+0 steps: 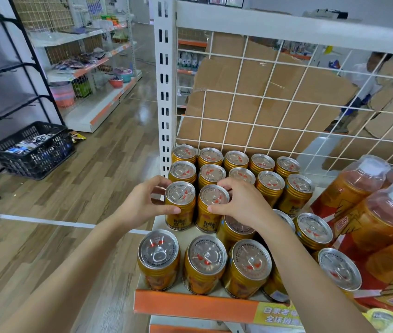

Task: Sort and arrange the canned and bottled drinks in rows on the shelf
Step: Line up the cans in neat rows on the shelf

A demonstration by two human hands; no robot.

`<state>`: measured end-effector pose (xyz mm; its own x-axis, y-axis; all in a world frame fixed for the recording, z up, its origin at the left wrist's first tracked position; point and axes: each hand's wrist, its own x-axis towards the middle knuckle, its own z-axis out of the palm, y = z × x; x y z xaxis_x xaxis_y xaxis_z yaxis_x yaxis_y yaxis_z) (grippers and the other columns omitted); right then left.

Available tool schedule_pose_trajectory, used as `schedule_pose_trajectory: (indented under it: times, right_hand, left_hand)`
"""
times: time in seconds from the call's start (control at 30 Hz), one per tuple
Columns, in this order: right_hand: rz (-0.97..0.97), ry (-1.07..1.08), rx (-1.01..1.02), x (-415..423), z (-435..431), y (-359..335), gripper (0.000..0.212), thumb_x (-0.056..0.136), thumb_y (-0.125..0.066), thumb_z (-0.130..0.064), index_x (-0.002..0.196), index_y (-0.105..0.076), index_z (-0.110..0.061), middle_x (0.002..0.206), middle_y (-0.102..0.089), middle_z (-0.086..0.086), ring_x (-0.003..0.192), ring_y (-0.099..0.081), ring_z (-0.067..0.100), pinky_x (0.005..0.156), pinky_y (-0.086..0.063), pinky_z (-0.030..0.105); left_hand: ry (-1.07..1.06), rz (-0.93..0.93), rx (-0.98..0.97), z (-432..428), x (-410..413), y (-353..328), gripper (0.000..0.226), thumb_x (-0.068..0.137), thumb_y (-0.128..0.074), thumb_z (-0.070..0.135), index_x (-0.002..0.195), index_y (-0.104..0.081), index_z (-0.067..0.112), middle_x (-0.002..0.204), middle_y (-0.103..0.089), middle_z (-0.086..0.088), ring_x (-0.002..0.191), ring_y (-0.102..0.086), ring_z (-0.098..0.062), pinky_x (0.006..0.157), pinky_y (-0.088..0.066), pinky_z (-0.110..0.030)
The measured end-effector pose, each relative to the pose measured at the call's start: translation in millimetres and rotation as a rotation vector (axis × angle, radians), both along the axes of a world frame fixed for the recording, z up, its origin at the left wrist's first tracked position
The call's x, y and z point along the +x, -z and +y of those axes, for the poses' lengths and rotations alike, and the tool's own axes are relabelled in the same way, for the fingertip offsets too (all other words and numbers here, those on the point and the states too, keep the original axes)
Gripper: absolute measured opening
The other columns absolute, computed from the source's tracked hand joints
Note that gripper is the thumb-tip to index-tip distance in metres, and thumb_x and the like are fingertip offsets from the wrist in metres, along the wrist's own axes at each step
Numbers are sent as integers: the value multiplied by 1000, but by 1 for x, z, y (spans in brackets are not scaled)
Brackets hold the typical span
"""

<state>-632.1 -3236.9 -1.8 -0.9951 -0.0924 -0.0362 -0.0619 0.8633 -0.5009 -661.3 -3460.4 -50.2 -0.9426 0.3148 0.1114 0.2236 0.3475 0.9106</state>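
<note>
Left hand (142, 204) grips 1 gold ribbed metal can (180, 205), right hand (244, 204) grips the gold can beside it (212, 210); 2 neat rows (262, 164) sit just beyond the fingers; loose cans (206, 257) near the wrists and orange plastic bottles (382, 212) off right aren't sorted yet, i'd say

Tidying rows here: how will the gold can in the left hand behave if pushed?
The can looks rigid metal, so the left hand likely won't dent it. Its unopened tab suggests full, fairly heavy. Being tall, it might tip.

One head-worn wide-angle view looks forward and down, close over the shelf (190, 306); floor (70, 188) at nine o'clock.
</note>
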Motion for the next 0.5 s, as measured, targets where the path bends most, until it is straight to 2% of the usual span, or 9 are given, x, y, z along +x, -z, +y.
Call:
schedule_pose_trajectory:
  times: [0.1,0.2,0.43,0.5]
  right_hand:
    - [17,24,11,1,-2,-2,62,73,-75,-40,127,-51,-20,125,-55,-3,111,-52,14,83,-43,28]
    - [27,45,22,1,-4,-3,60,72,-75,-41,123,-53,-19,121,-57,-2,107,-54,15,80,-43,28]
    - [24,41,18,1,-3,0,59,73,-75,-40,124,-52,-20,122,-56,-3,108,-54,14,81,-44,27]
    - [22,31,5,1,-1,2,60,73,-75,-41,125,-52,-22,124,-56,-4,109,-54,14,85,-46,29]
  left_hand:
    - [22,-9,9,-1,-2,2,58,56,-84,26,106,-58,14,105,-64,-1,93,-61,-7,75,-53,-19]
    - [51,-17,15,-4,-4,3,67,51,-86,38,108,-58,14,106,-65,2,95,-61,-7,78,-53,-20]
    - [58,-29,49,-4,-4,8,59,58,-87,31,108,-58,20,110,-64,0,98,-62,-8,79,-51,-18]
    - [46,-27,55,-4,-2,9,56,58,-80,30,109,-57,22,111,-63,0,99,-62,-9,81,-51,-19]
